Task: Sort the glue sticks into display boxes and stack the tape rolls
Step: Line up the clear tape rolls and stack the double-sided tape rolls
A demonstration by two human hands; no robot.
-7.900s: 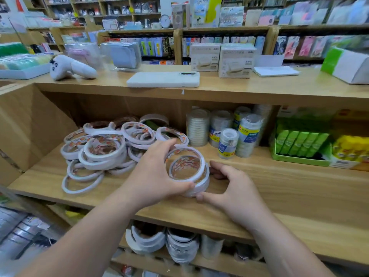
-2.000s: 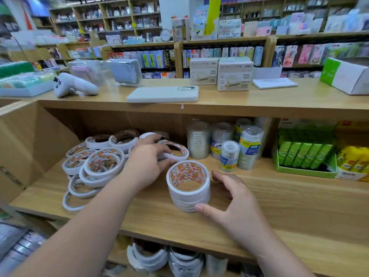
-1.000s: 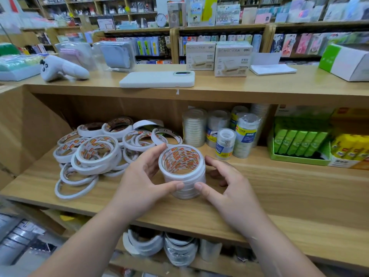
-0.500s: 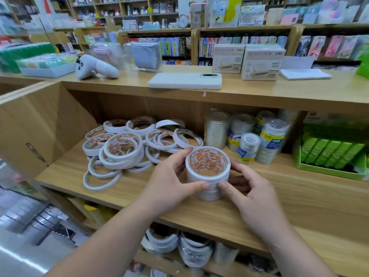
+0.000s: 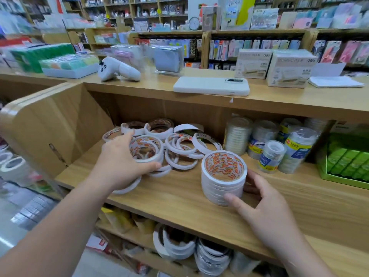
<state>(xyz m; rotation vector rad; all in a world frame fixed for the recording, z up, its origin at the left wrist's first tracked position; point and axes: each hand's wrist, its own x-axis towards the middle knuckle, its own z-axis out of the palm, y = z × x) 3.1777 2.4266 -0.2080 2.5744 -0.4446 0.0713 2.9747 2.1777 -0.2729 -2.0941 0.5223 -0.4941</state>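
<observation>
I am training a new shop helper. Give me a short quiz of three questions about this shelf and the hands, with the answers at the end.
1. True or false: the stack of tape rolls stands upright on the shelf.
2. What does the left hand grip? A) a glue stick B) loose tape rolls C) a phone
3. Fill in: the green display box is on the ___ side of the stack.

Key: 1 true; 2 B; 3 right.
</observation>
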